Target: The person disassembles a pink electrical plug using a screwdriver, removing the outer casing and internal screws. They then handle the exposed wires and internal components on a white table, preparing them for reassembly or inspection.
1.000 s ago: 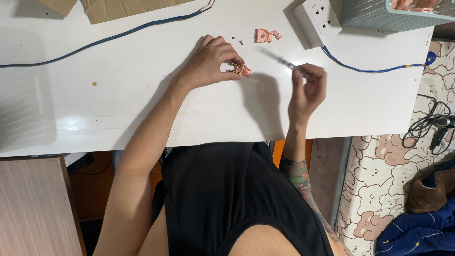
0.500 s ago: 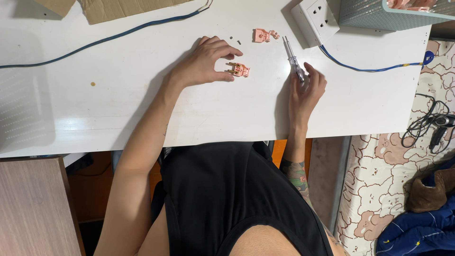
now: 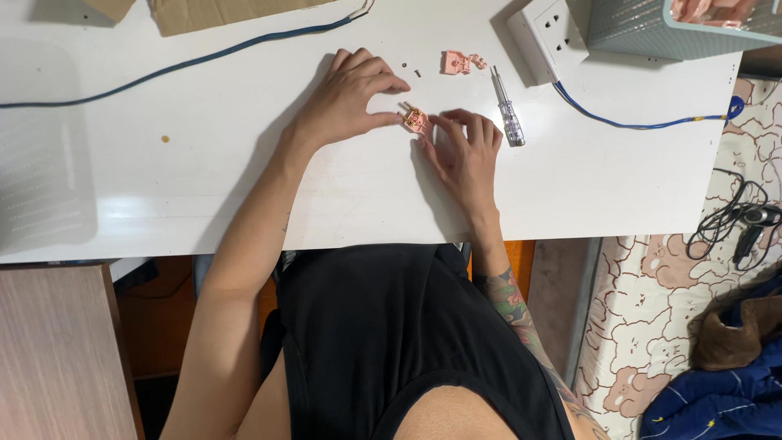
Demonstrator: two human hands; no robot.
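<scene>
A small pink plug part (image 3: 416, 121) with brass bits lies on the white table (image 3: 244, 179). My left hand (image 3: 352, 96) pinches it from the left with thumb and fingers. From the right, the fingertips of my right hand (image 3: 464, 155) touch the same part. A screwdriver (image 3: 507, 114) with a clear handle lies on the table just right of my right hand, free of either hand. A second pink plug piece (image 3: 458, 62) lies farther back, with two tiny screws (image 3: 411, 70) beside it.
A white socket strip (image 3: 544, 31) with a blue cable (image 3: 635, 122) sits at the back right beside a grey-green basket (image 3: 652, 28). A dark blue cable (image 3: 163, 69) crosses the back left. Cardboard (image 3: 220, 10) lies at the far edge. A wooden surface (image 3: 57, 350) stands lower left.
My right hand has laid the screwdriver down on the table and moved left to the pink part. My left hand stays on the part.
</scene>
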